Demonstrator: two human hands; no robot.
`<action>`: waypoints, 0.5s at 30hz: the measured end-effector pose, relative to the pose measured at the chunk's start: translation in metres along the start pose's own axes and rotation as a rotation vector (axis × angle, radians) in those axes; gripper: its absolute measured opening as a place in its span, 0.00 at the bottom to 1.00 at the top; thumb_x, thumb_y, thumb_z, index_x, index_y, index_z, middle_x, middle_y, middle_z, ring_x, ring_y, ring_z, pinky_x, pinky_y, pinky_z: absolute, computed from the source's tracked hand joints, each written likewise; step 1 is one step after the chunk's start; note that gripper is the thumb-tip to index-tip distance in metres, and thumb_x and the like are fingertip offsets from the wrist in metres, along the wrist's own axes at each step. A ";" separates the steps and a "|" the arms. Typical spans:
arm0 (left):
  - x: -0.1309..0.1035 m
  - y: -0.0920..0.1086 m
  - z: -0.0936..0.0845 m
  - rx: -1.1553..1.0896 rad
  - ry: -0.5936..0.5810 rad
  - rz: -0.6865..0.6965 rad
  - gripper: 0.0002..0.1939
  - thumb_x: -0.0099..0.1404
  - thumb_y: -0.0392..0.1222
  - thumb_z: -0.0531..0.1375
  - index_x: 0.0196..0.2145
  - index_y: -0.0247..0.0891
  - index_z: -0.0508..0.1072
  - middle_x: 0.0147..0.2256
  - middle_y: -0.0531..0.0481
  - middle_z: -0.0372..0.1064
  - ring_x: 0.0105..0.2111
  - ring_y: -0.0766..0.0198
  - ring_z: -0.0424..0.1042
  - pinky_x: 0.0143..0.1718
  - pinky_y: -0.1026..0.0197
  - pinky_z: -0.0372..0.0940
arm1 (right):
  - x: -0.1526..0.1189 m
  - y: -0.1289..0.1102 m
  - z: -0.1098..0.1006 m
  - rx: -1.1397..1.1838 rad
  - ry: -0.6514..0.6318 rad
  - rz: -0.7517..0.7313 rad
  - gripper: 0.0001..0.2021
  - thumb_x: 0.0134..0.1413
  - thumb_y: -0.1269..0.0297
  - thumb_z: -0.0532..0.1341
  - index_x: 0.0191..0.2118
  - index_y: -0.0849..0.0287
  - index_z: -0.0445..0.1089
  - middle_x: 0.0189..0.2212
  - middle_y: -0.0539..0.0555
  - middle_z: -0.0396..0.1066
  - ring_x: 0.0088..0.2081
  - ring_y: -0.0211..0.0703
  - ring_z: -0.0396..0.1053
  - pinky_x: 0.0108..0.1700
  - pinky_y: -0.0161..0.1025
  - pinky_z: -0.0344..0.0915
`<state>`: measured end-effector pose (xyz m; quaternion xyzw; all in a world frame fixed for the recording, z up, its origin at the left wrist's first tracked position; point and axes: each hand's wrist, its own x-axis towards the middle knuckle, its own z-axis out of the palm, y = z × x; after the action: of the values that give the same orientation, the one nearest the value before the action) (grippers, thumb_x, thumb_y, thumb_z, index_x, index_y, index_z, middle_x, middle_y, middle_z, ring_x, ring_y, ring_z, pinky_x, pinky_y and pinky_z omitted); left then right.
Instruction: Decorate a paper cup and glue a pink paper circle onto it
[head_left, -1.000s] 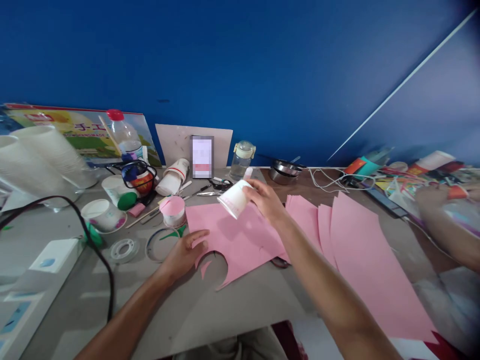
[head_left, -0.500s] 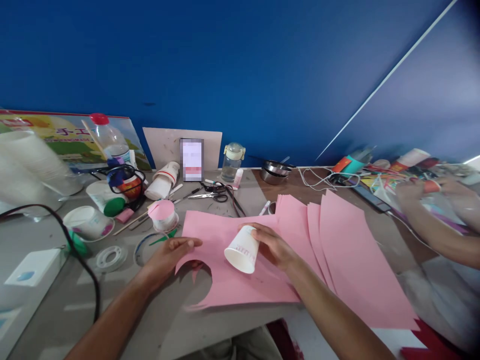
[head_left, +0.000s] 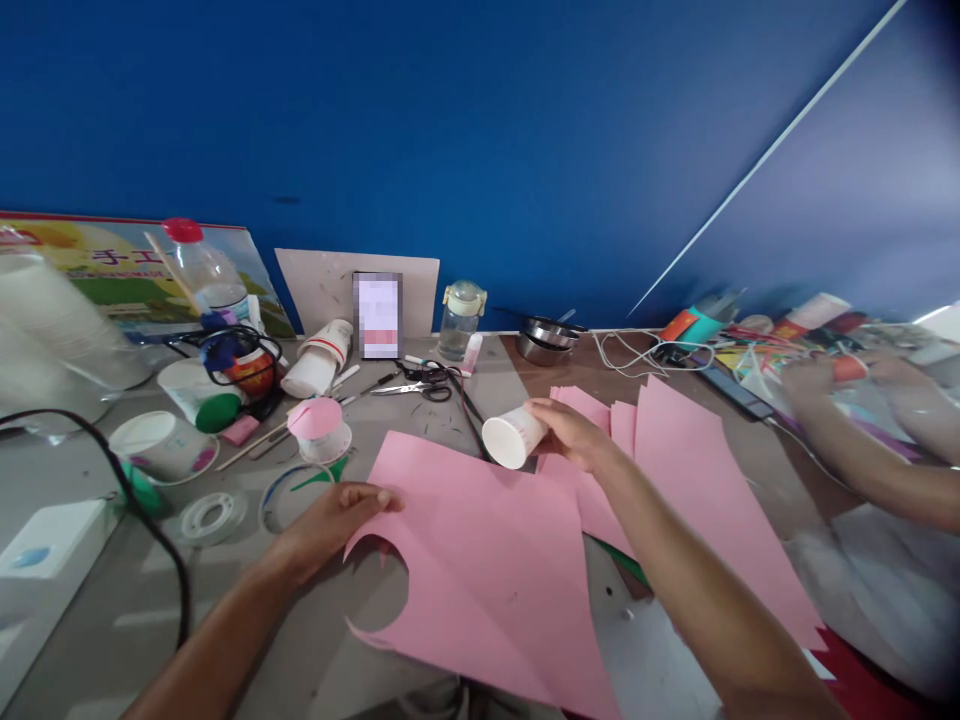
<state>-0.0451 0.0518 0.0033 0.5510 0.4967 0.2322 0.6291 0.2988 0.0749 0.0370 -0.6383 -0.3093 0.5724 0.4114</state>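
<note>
A white paper cup (head_left: 511, 440) is gripped in my right hand (head_left: 574, 432), tilted with its mouth facing left and toward me. My left hand (head_left: 360, 510) pinches the upper left part of a pink paper sheet (head_left: 487, 550), thumb on top. That sheet has a round piece cut from its left edge. Farther right lie more pink sheets (head_left: 690, 490), partly overlapping. Beyond my left hand stands a paper cup with a pink paper top (head_left: 319, 430). Between that cup and my hand lies a clear ring (head_left: 289, 495) around a green scrap.
Scissors (head_left: 420, 388), a glue stick (head_left: 471, 355), a lidded bottle (head_left: 461, 320) and a phone (head_left: 377, 315) stand or lie toward the blue wall. At left are a tape roll (head_left: 212, 515), cups and a black cable (head_left: 169, 550). A co-worker's arms (head_left: 862, 450) are at right.
My right hand has moved the cup up and to the right, off the middle of the pink sheet. The sheet has turned and slid toward me, still held by my left hand.
</note>
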 end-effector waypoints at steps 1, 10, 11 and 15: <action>0.000 0.000 0.001 0.011 -0.010 0.007 0.23 0.54 0.60 0.64 0.34 0.36 0.82 0.39 0.41 0.80 0.43 0.50 0.75 0.47 0.53 0.68 | 0.004 -0.004 0.001 -0.023 -0.013 0.034 0.11 0.50 0.59 0.66 0.37 0.59 0.70 0.26 0.52 0.71 0.29 0.42 0.71 0.25 0.35 0.70; 0.003 -0.007 0.002 0.020 -0.029 0.010 0.26 0.57 0.61 0.62 0.38 0.35 0.81 0.40 0.41 0.79 0.40 0.51 0.76 0.42 0.54 0.69 | 0.048 -0.017 0.052 0.107 -0.027 0.075 0.05 0.60 0.65 0.60 0.37 0.61 0.67 0.28 0.53 0.72 0.29 0.41 0.72 0.30 0.40 0.75; 0.003 -0.007 0.002 0.020 -0.023 0.009 0.26 0.57 0.61 0.62 0.39 0.35 0.81 0.40 0.41 0.79 0.39 0.51 0.76 0.41 0.54 0.69 | 0.056 -0.018 0.062 0.138 -0.020 0.054 0.04 0.60 0.66 0.59 0.38 0.61 0.67 0.29 0.52 0.72 0.30 0.40 0.72 0.31 0.39 0.75; 0.001 -0.002 0.003 0.013 -0.004 0.005 0.26 0.56 0.61 0.63 0.39 0.34 0.81 0.40 0.40 0.79 0.41 0.50 0.75 0.41 0.54 0.69 | 0.091 -0.020 0.100 0.239 0.031 -0.009 0.04 0.61 0.66 0.59 0.40 0.59 0.65 0.30 0.52 0.72 0.33 0.41 0.72 0.35 0.40 0.75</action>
<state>-0.0427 0.0507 0.0007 0.5568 0.4956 0.2293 0.6259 0.2158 0.1799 0.0105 -0.5920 -0.2354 0.5935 0.4919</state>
